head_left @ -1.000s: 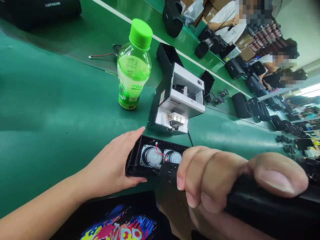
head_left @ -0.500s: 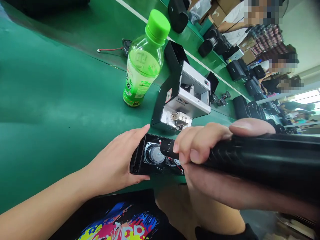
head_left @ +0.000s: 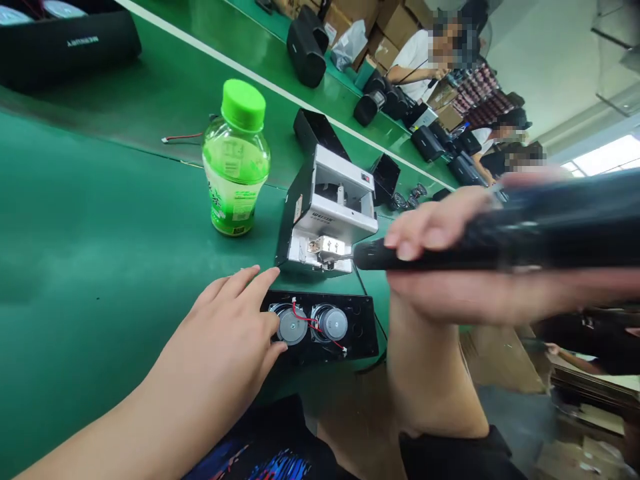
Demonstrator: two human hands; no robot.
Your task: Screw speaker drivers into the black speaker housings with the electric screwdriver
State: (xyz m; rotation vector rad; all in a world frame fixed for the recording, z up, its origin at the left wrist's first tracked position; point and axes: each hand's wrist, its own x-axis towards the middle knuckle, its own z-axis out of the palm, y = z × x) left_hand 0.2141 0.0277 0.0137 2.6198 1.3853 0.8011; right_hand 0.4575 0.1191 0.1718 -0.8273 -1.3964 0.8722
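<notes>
My left hand lies with fingers stretched out on the left end of a black speaker panel, thumb touching the left of two round drivers joined by a red wire. My right hand is wrapped round a black electric screwdriver, held level above the panel. Its tip touches the outlet at the front of a white and black screw feeder box just behind the panel.
A green-capped bottle of green drink stands left of the feeder on the green belt. Black speaker housings and small parts lie further along the line. Other people sit at the far right. Cardboard boxes stand behind them.
My right hand lifted the screwdriver off the speaker panel and swung its tip back to the feeder box. My left hand opened flatter on the panel's left end.
</notes>
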